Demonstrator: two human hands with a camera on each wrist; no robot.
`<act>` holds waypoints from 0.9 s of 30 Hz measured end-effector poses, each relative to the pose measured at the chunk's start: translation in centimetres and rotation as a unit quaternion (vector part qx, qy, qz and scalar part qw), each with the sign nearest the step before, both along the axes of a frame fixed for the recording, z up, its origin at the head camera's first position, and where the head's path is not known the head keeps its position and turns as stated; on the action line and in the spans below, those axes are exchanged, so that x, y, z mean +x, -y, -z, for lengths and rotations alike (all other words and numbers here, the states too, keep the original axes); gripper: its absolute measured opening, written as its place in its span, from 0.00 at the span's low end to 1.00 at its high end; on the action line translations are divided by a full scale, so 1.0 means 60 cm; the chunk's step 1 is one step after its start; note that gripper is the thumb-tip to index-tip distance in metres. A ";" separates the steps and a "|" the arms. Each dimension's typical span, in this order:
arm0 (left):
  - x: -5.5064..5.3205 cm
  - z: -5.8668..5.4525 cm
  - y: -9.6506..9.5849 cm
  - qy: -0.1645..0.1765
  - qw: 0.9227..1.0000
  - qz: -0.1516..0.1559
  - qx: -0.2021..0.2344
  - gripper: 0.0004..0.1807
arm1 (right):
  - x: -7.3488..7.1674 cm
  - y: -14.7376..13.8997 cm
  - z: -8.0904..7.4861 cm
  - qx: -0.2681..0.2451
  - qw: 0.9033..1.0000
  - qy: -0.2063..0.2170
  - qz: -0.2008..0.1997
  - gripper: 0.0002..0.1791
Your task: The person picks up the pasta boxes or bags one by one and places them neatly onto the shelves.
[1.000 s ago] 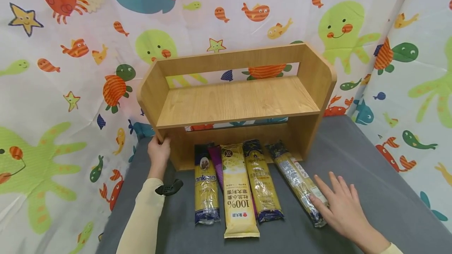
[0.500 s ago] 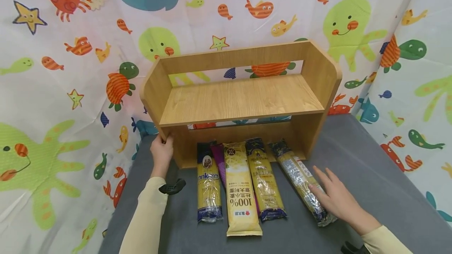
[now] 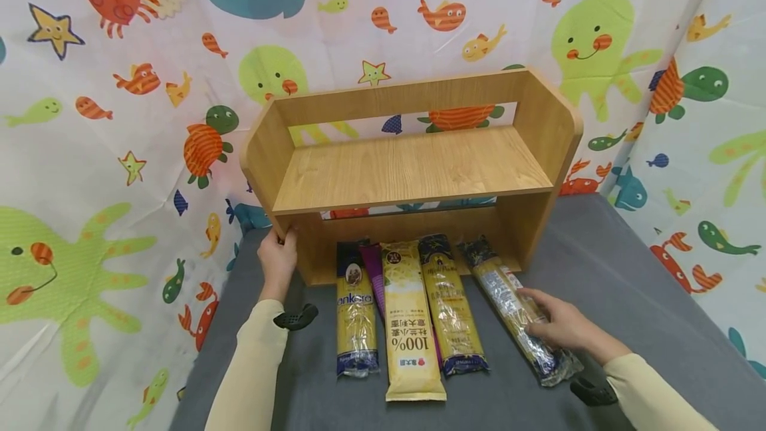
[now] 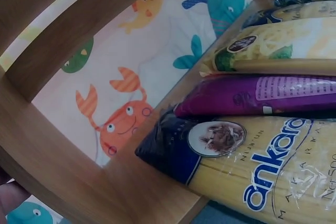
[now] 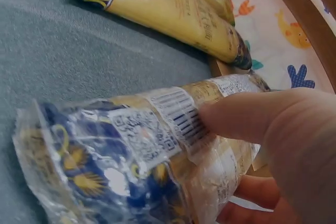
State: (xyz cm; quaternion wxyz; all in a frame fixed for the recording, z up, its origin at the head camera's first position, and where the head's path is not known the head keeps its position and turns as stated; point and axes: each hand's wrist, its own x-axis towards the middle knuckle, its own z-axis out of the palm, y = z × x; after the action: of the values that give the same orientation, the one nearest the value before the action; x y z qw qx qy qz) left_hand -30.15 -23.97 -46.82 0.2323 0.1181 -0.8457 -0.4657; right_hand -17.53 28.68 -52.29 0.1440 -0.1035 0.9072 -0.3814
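Note:
A two-tier wooden shelf (image 3: 407, 165) stands on the grey table. My left hand (image 3: 278, 265) grips the edge of its left side panel. With the thumb on top and fingers at the side, my right hand (image 3: 562, 321) holds the rightmost spaghetti pack (image 3: 503, 298), which lies slanted, its far end inside the lower tier. The right wrist view shows the barcode on this spaghetti pack (image 5: 142, 135) beside the thumb. To its left lie a blue-ended spaghetti pack (image 3: 450, 314), a pale yellow pasta pack (image 3: 413, 324), a partly hidden purple pack (image 3: 374, 265) and an "ankara" pasta pack (image 3: 356, 318).
The far ends of the packs reach into the shelf's lower tier. A white curtain (image 3: 335, 52) printed with sea animals hangs behind the shelf and along both sides. Grey tabletop (image 3: 604, 251) extends to the right of the shelf.
My right hand has gone from spread fingers over the rightmost spaghetti pack to gripping it. That pack's near end has shifted slightly right. The left hand keeps its hold on the shelf.

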 end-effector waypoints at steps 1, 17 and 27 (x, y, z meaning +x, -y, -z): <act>0.000 0.000 0.000 0.000 1.000 0.000 -0.001 0.21 | -0.002 -0.002 0.002 0.001 1.000 0.000 -0.008 0.42; 0.003 0.003 0.001 -0.006 1.000 -0.003 -0.010 0.20 | -0.022 0.004 -0.007 0.034 0.996 -0.022 -0.075 0.44; 0.003 0.001 -0.001 -0.009 1.000 -0.007 -0.010 0.20 | -0.028 0.014 -0.008 -0.015 0.994 -0.019 -0.103 0.48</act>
State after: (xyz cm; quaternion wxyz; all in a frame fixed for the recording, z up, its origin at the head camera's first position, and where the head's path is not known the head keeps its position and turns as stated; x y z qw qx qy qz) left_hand -29.98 -23.91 -46.89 0.2444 0.1174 -0.8471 -0.4570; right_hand -19.20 27.85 -51.80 0.1638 -0.2056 0.8886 -0.3758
